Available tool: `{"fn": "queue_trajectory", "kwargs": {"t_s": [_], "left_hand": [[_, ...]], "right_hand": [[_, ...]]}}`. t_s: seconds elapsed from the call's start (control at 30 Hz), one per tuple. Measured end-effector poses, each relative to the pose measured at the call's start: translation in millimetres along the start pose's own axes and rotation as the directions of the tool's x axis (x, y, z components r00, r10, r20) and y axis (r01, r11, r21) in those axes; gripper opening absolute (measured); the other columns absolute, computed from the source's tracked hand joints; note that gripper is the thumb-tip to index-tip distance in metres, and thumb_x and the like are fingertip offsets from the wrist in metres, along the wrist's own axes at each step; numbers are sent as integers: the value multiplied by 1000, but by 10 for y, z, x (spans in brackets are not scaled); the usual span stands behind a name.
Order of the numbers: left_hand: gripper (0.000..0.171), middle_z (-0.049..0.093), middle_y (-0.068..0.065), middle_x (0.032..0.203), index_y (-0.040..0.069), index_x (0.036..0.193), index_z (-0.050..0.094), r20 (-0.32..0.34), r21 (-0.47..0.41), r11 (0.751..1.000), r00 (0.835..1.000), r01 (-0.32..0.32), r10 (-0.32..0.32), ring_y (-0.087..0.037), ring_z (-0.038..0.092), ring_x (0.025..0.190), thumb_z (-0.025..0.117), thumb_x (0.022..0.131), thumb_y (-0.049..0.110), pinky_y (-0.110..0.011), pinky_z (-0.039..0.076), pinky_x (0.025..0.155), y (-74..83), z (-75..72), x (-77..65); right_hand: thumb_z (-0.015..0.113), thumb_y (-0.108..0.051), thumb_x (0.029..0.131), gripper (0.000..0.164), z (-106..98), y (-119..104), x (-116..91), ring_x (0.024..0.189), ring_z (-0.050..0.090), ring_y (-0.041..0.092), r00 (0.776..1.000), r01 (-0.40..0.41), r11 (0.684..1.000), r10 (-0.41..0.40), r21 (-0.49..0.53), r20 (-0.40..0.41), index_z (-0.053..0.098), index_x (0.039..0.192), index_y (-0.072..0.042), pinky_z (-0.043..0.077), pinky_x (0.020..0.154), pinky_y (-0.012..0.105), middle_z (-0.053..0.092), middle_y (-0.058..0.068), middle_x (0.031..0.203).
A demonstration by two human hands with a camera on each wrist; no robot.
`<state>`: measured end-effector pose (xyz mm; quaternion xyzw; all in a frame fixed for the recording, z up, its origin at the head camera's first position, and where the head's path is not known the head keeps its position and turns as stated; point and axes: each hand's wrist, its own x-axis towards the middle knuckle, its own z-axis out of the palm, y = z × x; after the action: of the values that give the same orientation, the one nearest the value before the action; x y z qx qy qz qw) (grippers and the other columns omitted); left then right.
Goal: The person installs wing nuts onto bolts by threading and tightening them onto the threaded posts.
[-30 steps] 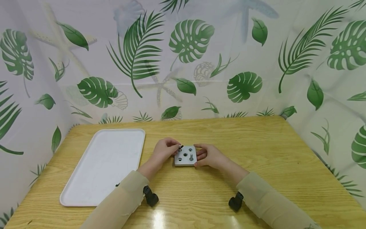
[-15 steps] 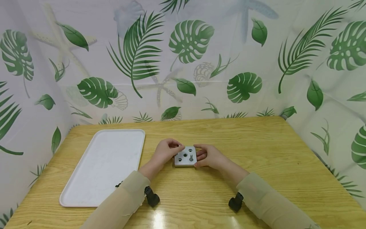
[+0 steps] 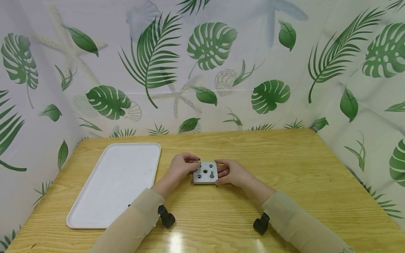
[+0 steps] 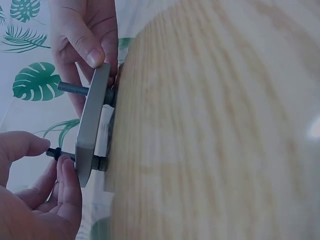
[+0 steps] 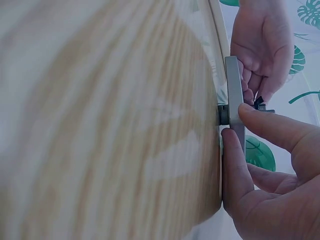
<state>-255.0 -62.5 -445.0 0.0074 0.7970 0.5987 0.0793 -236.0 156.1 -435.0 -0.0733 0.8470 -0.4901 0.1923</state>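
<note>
A square metal plate [image 3: 205,179] with several holes lies near the middle of the table, propped on bolt heads. One bare bolt [image 4: 73,88] stands up through its near right corner. At the far left corner a second bolt [image 4: 67,156] carries a small black wing nut [image 4: 58,152], pinched between thumb and fingers of my left hand [image 3: 181,167]. My right hand [image 3: 233,173] grips the plate's right edge, thumb [image 5: 270,125] on its upper face and a finger [image 5: 235,155] underneath. My left fingers mostly hide the wing nut in the head view.
A white tray [image 3: 120,175] lies on the left of the wooden table [image 3: 284,158]. Part of a small black item [image 3: 129,205] shows on it beside my left sleeve. Leaf-patterned cloth [image 3: 209,77] hangs behind and at both sides.
My left thumb swung right over the far left bolt, then drew back left, twisting at the wing nut. The right hand and the plate stay where they were.
</note>
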Motion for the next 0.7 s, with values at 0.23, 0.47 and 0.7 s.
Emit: {"fn": "queue_trajectory", "kwargs": {"t_s": [0.23,0.47,0.7], "left_hand": [[17,77,-20,109,-7,112,77,-5,-77,997,1000,22,-23,-10,69,79,69,100,3,-26,64,78,-19,-11,25],[20,74,-9,98,-3,111,78,-16,-33,999,999,43,-44,-8,63,79,67,104,12,-20,58,73,19,21,15],[19,70,-4,94,3,107,77,9,63,998,1000,8,-8,-12,59,80,77,99,21,-22,49,70,26,28,-4]], "right_hand": [[83,4,87,84,0,20,13,114,70,31,1000,3,1000,-3,5,-1,41,160,3,60,85,29,64,26,133],[83,4,87,84,-2,15,25,114,70,31,1000,1,1000,-1,0,-8,42,160,2,60,85,28,64,26,132],[84,2,87,84,-5,10,18,114,71,30,1000,-5,1000,5,-21,-7,42,160,2,61,87,29,65,25,133]]}}
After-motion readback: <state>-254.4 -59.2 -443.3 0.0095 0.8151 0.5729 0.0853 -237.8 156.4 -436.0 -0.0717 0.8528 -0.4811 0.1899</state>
